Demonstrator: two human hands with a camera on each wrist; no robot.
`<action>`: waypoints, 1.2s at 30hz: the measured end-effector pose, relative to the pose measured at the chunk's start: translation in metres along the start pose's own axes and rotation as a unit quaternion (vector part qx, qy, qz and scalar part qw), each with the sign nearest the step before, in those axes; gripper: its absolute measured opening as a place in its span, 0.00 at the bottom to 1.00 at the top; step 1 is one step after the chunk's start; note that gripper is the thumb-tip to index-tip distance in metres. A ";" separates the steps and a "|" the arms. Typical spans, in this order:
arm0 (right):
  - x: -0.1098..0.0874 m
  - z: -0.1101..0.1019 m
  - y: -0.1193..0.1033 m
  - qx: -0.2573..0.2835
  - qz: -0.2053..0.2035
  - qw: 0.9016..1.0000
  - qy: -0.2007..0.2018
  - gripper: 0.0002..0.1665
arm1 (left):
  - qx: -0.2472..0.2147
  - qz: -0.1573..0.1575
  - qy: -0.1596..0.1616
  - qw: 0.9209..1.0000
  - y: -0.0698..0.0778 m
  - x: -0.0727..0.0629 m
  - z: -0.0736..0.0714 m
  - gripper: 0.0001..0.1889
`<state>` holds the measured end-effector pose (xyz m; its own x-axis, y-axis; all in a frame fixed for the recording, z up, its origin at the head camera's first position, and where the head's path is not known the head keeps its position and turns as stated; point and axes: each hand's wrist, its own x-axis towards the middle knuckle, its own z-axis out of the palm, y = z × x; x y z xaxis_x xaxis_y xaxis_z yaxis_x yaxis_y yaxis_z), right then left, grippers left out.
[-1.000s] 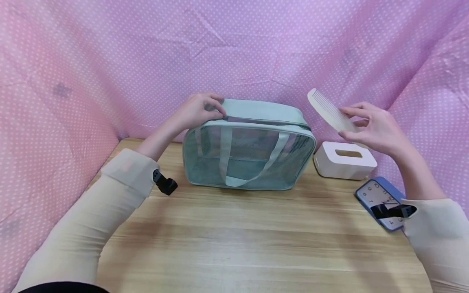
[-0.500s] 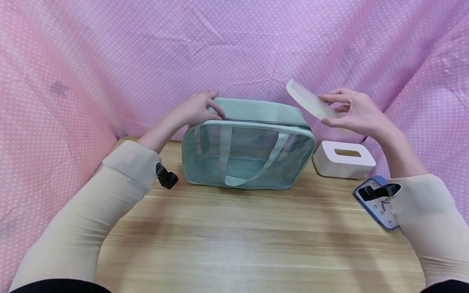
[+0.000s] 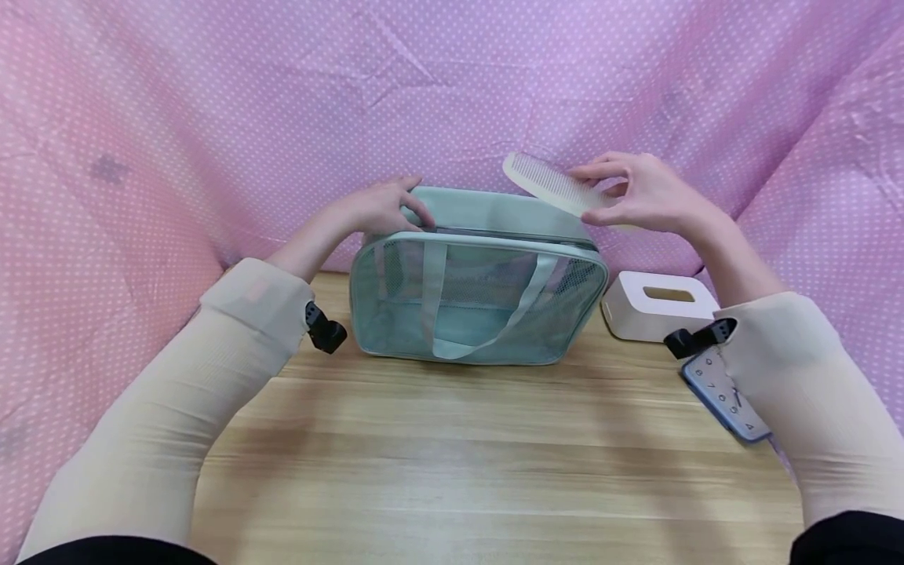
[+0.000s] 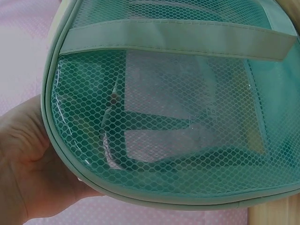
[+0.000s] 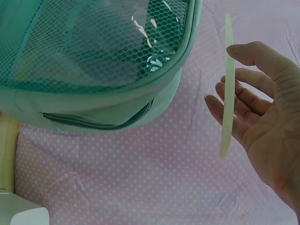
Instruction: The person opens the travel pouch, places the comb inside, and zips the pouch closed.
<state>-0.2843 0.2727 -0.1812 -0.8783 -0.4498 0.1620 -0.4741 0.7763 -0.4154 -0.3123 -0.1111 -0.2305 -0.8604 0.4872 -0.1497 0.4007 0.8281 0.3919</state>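
A pale green see-through toiletry bag (image 3: 480, 306) with mesh sides and a strap handle stands upright at the back of the table. Its top zip is partly undone. My left hand (image 3: 384, 208) holds the bag's top left corner, fingers curled at the opening; in the left wrist view the bag hides those fingertips. With thumb and fingers, my right hand (image 3: 639, 192) pinches a cream comb (image 3: 544, 182) above the bag's right end. The comb tilts, its free end up and to the left. The right wrist view shows the comb (image 5: 228, 93) edge-on, apart from the bag.
A white tissue box (image 3: 653, 306) with a slot in its top stands right of the bag. In front of it lies a blue-framed clock (image 3: 723, 396), partly covered by the right sleeve. Pink dotted cloth (image 3: 466, 86) hangs behind the wooden table (image 3: 466, 455).
My right hand has carried the comb left and slightly up, from above the tissue box to over the bag's right end. The left hand stays at the bag's corner, its fingers slightly shifted.
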 end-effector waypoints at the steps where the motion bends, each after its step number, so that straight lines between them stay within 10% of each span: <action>1: 0.003 0.001 -0.003 -0.002 -0.008 1.000 -0.002 0.36 | 0.001 -0.001 -0.003 1.000 0.000 0.000 0.000 0.20; 36: 0.066 0.028 -0.045 -0.047 -0.058 0.976 -0.207 0.35 | 0.007 -0.018 -0.027 0.999 0.003 0.003 -0.001 0.19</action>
<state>-0.3191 0.1958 -0.1766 -0.7281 -0.6614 -0.1801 -0.5892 0.7381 -0.3286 -0.3136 -0.1073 -0.2287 -0.8559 0.4716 -0.2122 0.3751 0.8486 0.3730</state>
